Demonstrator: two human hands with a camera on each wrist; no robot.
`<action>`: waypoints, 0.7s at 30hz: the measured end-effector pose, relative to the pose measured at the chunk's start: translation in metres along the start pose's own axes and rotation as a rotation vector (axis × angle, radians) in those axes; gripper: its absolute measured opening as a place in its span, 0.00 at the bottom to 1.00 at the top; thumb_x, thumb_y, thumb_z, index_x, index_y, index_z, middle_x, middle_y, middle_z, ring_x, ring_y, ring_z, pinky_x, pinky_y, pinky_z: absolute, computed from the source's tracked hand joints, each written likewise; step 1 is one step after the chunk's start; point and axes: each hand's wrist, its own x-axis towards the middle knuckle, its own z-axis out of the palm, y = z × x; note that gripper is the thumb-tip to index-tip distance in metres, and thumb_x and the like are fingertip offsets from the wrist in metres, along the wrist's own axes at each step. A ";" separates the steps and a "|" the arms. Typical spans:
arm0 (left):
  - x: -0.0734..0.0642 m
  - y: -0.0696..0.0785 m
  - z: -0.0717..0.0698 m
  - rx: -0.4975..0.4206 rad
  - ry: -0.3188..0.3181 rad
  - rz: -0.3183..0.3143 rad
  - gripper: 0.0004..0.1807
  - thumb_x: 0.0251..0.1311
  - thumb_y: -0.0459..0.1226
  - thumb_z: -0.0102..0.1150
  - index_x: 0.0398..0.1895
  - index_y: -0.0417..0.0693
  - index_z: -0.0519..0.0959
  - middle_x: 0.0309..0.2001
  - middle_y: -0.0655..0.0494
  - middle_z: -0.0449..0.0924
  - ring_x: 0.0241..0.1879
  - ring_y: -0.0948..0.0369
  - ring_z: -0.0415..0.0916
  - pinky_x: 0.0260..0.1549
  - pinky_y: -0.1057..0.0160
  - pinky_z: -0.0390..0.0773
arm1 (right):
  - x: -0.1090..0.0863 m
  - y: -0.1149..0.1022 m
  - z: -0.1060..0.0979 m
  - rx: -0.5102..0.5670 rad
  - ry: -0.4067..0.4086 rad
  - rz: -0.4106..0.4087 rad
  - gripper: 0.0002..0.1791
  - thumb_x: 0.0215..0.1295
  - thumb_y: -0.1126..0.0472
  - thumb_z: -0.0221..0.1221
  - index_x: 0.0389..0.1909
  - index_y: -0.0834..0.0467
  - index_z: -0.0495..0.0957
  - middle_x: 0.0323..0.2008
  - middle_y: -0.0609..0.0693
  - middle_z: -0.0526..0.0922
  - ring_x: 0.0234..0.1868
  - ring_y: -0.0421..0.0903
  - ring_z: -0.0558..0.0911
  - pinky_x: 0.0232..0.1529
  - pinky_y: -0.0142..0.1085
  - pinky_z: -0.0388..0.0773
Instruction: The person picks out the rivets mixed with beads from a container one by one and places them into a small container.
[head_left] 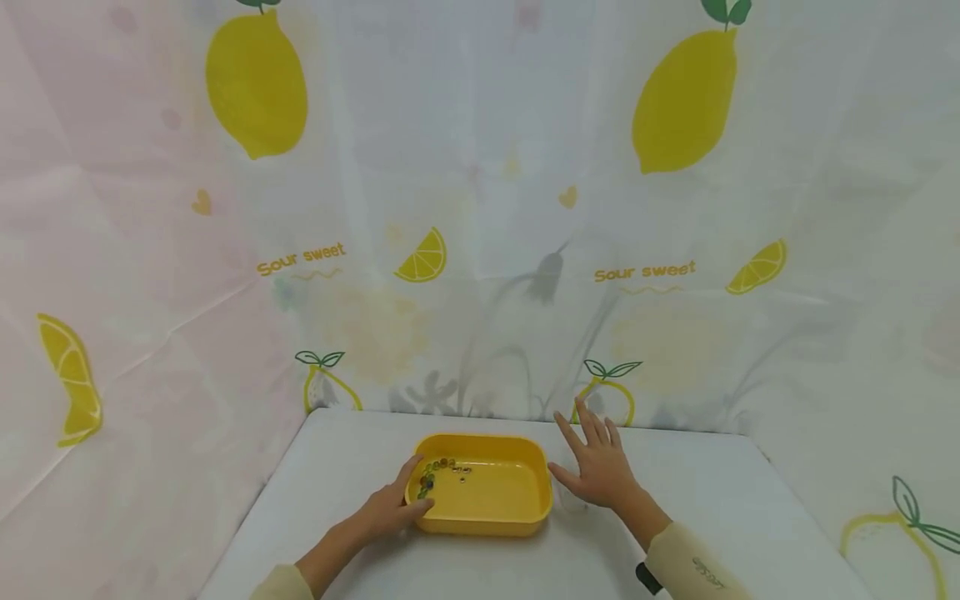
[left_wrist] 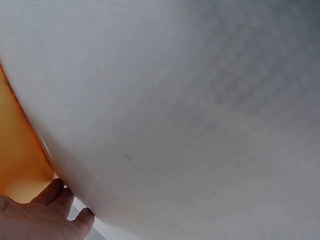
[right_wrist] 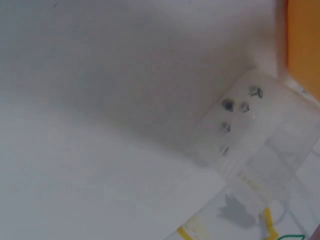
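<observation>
A shallow yellow tray [head_left: 487,527] lies on the white table, with several coloured marbles [head_left: 427,482] along its left end and some small shiny pieces [head_left: 459,470] beside them. My left hand [head_left: 386,508] holds the tray's left side, thumb over the rim; fingers of that hand show against the orange-looking wall [left_wrist: 20,145] in the left wrist view. To the right of the tray, my right hand [head_left: 602,468] is spread with nothing in it, above a clear plastic cup [right_wrist: 270,125]. Several small shiny pieces [right_wrist: 228,105] show in the cup.
White table surface [head_left: 705,517] extends on both sides of the tray. Behind it hangs a pale curtain [head_left: 480,333] printed with lemons. A dark band [head_left: 648,577] shows at the right sleeve.
</observation>
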 end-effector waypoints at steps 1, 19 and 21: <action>0.000 -0.001 0.000 0.003 0.003 0.007 0.47 0.56 0.62 0.50 0.73 0.61 0.41 0.59 0.36 0.67 0.35 0.55 0.71 0.40 0.47 0.69 | 0.003 -0.005 0.002 0.009 -0.002 -0.006 0.45 0.56 0.31 0.50 0.71 0.44 0.48 0.73 0.57 0.39 0.70 0.57 0.52 0.63 0.60 0.49; 0.000 -0.002 0.002 0.024 0.033 0.051 0.45 0.56 0.60 0.50 0.72 0.56 0.44 0.60 0.33 0.66 0.43 0.51 0.72 0.46 0.38 0.67 | 0.030 -0.088 0.038 0.167 -0.062 -0.064 0.44 0.58 0.31 0.48 0.72 0.43 0.44 0.73 0.57 0.38 0.66 0.57 0.60 0.62 0.58 0.54; -0.001 0.000 0.001 0.021 0.027 0.044 0.45 0.57 0.60 0.50 0.72 0.56 0.44 0.61 0.34 0.65 0.42 0.52 0.71 0.45 0.40 0.68 | 0.032 -0.094 0.041 0.182 -0.060 -0.076 0.44 0.58 0.32 0.48 0.72 0.43 0.44 0.73 0.56 0.37 0.66 0.57 0.60 0.62 0.58 0.55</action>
